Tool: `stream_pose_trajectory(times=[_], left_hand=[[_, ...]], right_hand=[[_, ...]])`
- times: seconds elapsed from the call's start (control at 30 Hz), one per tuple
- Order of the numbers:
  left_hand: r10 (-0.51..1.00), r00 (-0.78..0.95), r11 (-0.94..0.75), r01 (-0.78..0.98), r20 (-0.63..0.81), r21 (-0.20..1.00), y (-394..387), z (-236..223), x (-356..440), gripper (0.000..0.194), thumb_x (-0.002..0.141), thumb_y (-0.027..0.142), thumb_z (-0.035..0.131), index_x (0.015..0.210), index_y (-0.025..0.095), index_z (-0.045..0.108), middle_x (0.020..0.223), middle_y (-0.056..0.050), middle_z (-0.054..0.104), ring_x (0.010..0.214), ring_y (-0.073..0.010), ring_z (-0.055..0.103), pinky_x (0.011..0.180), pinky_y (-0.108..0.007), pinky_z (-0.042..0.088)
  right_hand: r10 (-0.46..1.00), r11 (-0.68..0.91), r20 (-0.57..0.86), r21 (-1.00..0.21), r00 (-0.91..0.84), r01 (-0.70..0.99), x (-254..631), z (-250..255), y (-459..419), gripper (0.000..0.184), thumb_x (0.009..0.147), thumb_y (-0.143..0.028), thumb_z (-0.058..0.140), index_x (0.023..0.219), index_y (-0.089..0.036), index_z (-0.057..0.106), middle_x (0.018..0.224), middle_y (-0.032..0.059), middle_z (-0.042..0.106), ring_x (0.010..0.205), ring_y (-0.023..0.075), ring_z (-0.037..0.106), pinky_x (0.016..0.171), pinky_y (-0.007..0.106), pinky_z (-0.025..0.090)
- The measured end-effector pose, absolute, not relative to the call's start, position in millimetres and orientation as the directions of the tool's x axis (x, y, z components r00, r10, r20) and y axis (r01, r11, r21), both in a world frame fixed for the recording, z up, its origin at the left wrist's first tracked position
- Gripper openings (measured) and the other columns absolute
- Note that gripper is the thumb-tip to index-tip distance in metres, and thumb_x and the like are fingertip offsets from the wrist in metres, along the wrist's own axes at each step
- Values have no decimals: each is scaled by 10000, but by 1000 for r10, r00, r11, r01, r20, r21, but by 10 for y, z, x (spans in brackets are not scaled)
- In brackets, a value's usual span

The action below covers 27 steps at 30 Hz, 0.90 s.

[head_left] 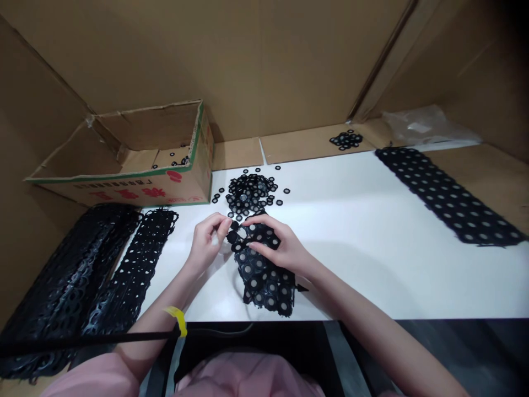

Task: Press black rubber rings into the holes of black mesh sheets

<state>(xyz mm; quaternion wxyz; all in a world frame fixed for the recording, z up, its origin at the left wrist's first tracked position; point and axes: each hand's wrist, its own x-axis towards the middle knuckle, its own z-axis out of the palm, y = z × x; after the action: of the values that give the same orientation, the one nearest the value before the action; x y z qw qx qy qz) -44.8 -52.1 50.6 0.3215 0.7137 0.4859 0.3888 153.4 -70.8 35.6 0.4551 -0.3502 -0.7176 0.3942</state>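
Note:
My right hand (283,245) grips the upper part of a black perforated sheet (270,286), thumb and fingers closed across its edge. The sheet carries rows of round holes or pale discs and hangs down toward the table's front edge. At its upper left corner my left hand (208,242) is pinched closed, thumb against index finger. A dark round piece (234,225) lies right beside those fingertips; what is between them is too small to make out. Just behind both hands is a loose pile of small black rings (248,193) with pale centres, several scattered around it.
An open cardboard box (144,190) with a few rings inside stands at back left. Stacked black perforated sheets (61,275) and another sheet (138,259) lie at left. One more sheet (446,196), a small ring pile (346,140) and a plastic bag (425,125) are at right.

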Motion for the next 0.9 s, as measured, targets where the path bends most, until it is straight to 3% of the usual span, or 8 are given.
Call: stream_pose_trajectory(times=[0.2,0.43,0.63,0.9], left_hand=[[951,123,-309,437,284,845,-533,483,-403,309,903,366,495,677,160,533,647,17,480,635,-121,456,618,-235,357],[937,-84,-279,401,339,872,-414,427,-588,337,910,429,472,732,158,565,629,20,469,598,-113,421,570,-226,337],[944,4,-311,334,329,890,-497,486,-545,321,881,438,531,774,153,635,673,-6,583,598,-109,467,572,-226,363],[948,37,-314,269,316,910,-572,530,-505,303,874,416,545,772,157,667,622,-6,607,542,-109,471,554,-239,390]], right_hand=[[875,430,372,-892,-311,142,1517,337,-694,301,781,-144,626,1066,-228,576,1071,37,651,1034,192,604,959,357,451],[885,410,336,-890,-322,198,1541,271,-706,337,755,-143,630,1074,-233,567,1119,48,645,1083,229,593,986,413,428],[853,478,392,-852,-345,213,1564,245,-671,412,763,-169,631,1156,-248,540,1191,54,624,1136,242,572,1013,432,407],[826,501,418,-852,-378,153,1570,299,-694,467,787,-192,643,1226,-255,497,1259,58,577,1203,230,523,1056,413,381]])
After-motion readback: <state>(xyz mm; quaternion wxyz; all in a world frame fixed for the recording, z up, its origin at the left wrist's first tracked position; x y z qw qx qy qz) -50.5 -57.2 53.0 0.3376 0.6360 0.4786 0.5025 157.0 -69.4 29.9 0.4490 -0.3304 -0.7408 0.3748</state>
